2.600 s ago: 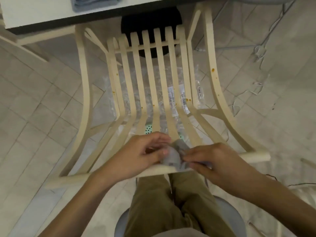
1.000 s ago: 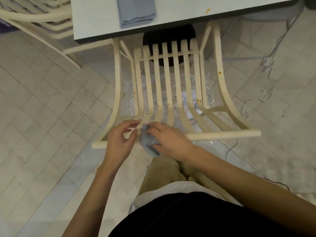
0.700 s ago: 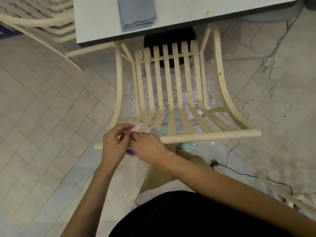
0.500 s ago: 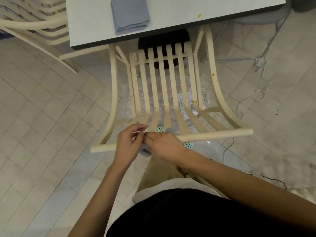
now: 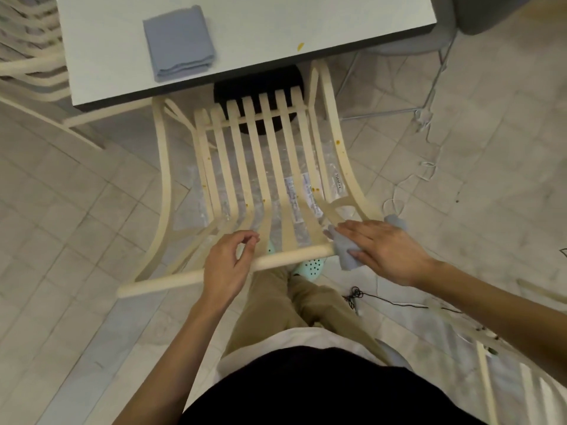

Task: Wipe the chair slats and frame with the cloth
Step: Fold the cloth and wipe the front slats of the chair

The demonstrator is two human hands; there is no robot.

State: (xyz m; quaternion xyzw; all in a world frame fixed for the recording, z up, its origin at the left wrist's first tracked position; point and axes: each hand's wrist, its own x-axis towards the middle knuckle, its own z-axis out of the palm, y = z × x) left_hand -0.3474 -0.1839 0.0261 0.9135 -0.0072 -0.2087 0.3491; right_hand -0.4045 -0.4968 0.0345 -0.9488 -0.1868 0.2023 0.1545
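Pressing down flat, the right hand [image 5: 383, 250] has its fingers [image 5: 349, 231] straight and close together on the cloth [image 5: 346, 259]. We see that grey cloth bunched under them at the right end of the chair's front rail [image 5: 291, 257]. One corner of it pokes out past the knuckles and another hangs below the thumb. Nothing is curled round it: this is a flat palm pushing the fabric onto the wood.

Over on the other side, the left hand [image 5: 227, 265] lies across the same rail. Its fingers are loosely curled above it, thumb tip near the index tip, and we see nothing held between them.

Just ahead of both sets of fingertips the slats [image 5: 267, 167] fan away, several dotted with small orange spots. The curved side frame [image 5: 343, 167] rises just beyond the right fingertips. Well past the fingers stands the desk [image 5: 276, 26] with a folded cloth [image 5: 179, 42] lying on it. Under the slats a plastic sheet [image 5: 196, 191] covers the floor [image 5: 76, 210]. Below the rail, between the two hands, a mint shoe [image 5: 310, 266] shows.
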